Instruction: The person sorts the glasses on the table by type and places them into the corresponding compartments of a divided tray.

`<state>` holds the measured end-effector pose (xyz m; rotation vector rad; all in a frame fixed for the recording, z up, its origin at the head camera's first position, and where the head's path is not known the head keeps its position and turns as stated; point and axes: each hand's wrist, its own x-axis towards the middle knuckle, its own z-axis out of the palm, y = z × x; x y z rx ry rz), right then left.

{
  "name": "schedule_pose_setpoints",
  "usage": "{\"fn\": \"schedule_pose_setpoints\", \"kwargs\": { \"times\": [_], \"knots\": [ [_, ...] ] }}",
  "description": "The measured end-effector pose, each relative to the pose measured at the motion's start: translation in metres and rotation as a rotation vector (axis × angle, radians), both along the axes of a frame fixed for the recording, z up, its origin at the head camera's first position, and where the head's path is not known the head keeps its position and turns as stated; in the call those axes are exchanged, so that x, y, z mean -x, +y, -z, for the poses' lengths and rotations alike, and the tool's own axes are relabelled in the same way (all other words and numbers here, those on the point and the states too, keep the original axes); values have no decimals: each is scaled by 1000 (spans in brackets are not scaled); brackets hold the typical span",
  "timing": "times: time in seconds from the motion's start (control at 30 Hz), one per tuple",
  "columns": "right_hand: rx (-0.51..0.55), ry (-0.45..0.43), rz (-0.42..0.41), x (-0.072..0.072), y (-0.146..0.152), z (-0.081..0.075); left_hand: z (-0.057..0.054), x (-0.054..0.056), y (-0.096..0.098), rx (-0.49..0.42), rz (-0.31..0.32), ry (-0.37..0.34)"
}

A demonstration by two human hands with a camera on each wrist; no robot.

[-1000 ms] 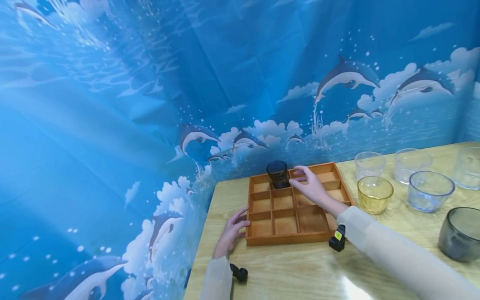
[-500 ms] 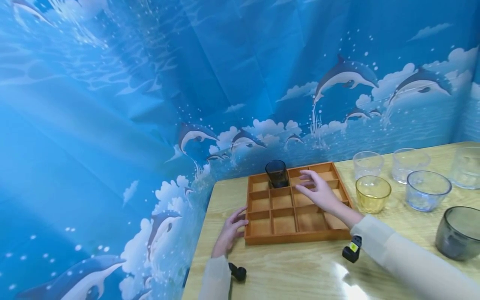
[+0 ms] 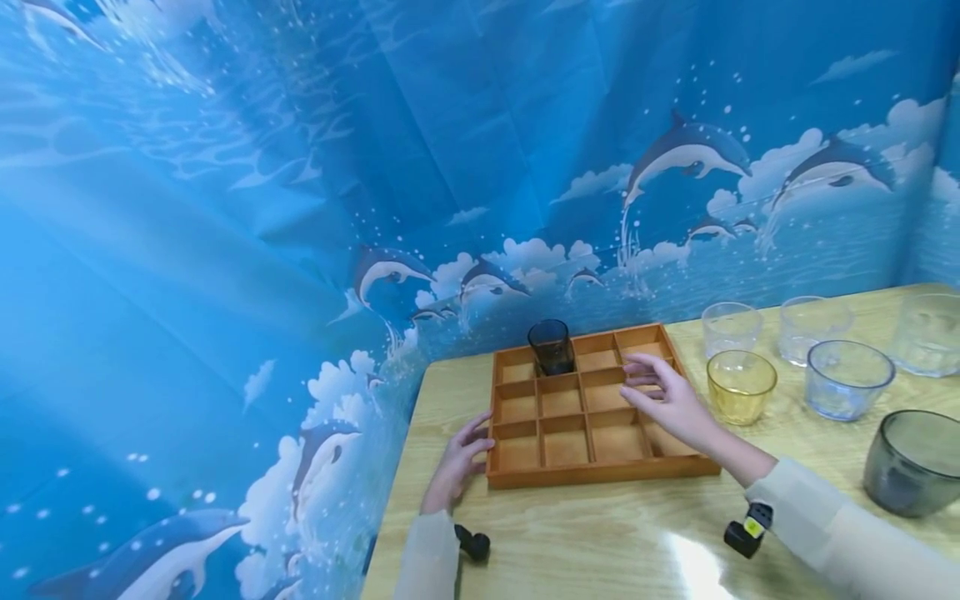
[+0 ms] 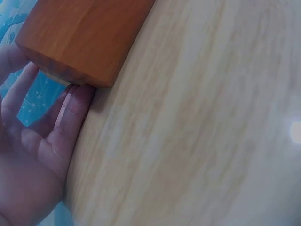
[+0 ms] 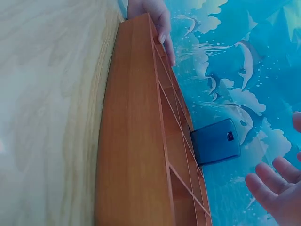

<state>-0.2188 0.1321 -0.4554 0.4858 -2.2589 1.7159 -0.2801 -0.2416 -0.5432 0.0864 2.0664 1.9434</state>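
Observation:
A wooden compartment tray [image 3: 600, 477] lies on the table. One dark glass [image 3: 551, 348] stands in its back row, second compartment from the left, rising above the walls; the right wrist view shows the same dark glass [image 5: 216, 142] past the tray's side wall [image 5: 131, 132]. My left hand [image 3: 453, 467] rests with extended fingers against the tray's left side; in the left wrist view its fingertips touch the tray's corner [image 4: 84, 47]. Over the tray's right part hovers my right hand [image 3: 671, 404], fingers loosely bent and holding nothing, apart from the glass.
Right of the tray stand a yellow glass bowl [image 3: 741, 387], a blue glass bowl [image 3: 847, 383], a grey glass [image 3: 911, 462] and several clear glasses [image 3: 731, 327]. A dolphin-printed blue curtain [image 3: 480, 183] hangs behind the table [image 3: 570, 542] and along its left side.
My right hand has drawn away from beside the dark glass, moving right and toward me. The dark glass stays in its compartment. My left hand has kept its place at the tray.

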Motion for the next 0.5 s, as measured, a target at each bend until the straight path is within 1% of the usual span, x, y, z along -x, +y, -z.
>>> {"fn": "schedule_pose_setpoints", "kwargs": {
  "times": [0.1,0.3,0.37,0.4,0.5],
  "knots": [
    [15,38,6,-7,6,2,-3,-1,0,-21,12,-6],
    [40,62,18,-23,17,2,-17,-8,3,-13,25,-11],
    [28,64,32,-29,20,1,-15,-7,2,-9,27,4],
    [15,64,40,-32,22,1,-13,-7,2,-7,21,-1],
    [-19,59,61,-38,26,1,-6,-4,1,13,3,2]
  ]
}}
